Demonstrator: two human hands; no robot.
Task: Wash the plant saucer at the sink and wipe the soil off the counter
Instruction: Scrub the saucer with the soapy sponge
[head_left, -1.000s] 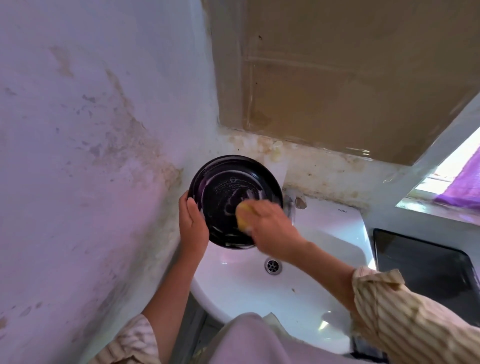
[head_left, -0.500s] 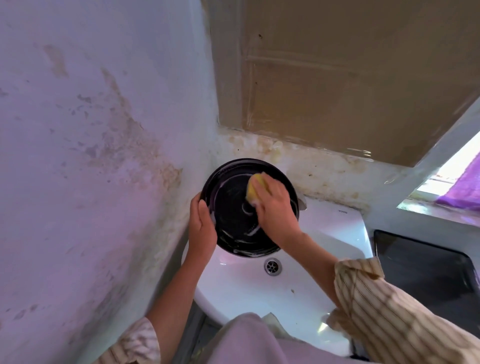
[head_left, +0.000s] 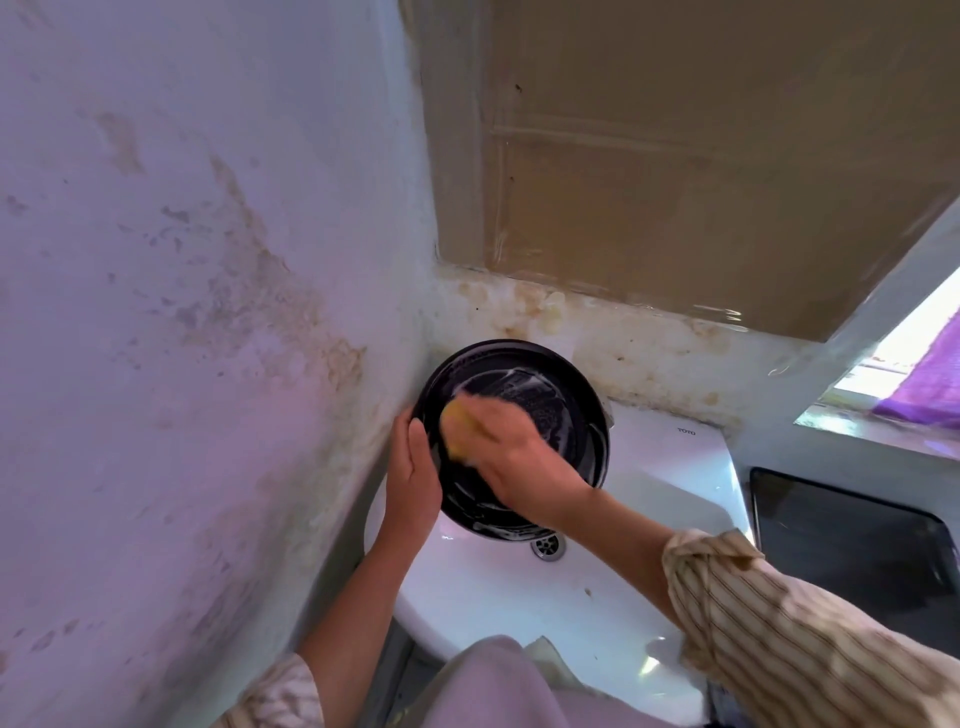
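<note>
- The black saucer (head_left: 540, 395) is held tilted on edge over the white sink (head_left: 670, 467), its inside facing the camera and streaked with white suds.
- The left hand (head_left: 413, 475) grips the saucer's left rim, thumb on the inner face and fingers apparently wrapped behind it, though those fingers are hidden.
- The right hand (head_left: 511, 452) grasps a yellow sponge (head_left: 454, 423) and presses it against the left part of the saucer's inside; the hand is blurred.
- The saucer's lower edge hangs just above the metal drain (head_left: 546, 545).
- Both forearms come out of striped sleeves (head_left: 789, 634).
- The sink sits in a corner between a stained wall (head_left: 208, 291) on the left and a brown board (head_left: 675, 156) behind.
- A dark tray (head_left: 857, 540) lies on the counter to the right of the sink, with a purple cloth (head_left: 930, 379) at the window beyond.
</note>
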